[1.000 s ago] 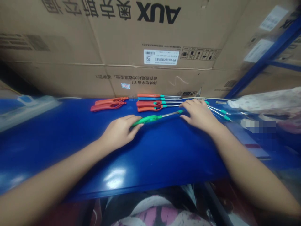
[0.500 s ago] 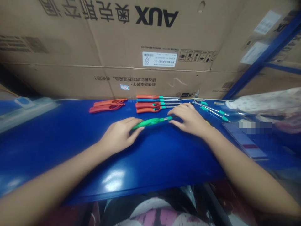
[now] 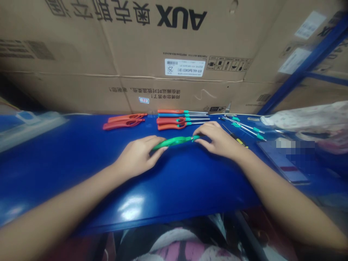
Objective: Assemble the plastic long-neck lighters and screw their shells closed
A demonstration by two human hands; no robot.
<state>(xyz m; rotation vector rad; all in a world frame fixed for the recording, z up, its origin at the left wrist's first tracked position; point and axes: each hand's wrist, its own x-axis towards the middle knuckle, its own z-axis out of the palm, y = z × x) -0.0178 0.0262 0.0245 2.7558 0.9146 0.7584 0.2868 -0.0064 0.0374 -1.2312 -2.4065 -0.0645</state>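
Green handle [image 3: 175, 141] is held over the blue table [image 3: 174, 185], left hand [image 3: 139, 154] pinching one end, right hand [image 3: 217, 137] pinching the teal collar [image 3: 195, 138] at the other, both probably best kept steady and in line

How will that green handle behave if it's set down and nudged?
Probably stiff: the green handle shows no sag beyond the left hand. It looks fairly light, since only fingers and thumb pinch its end. It might slide on the glossy blue tabletop more readily than roll, given its long, non-round shape.
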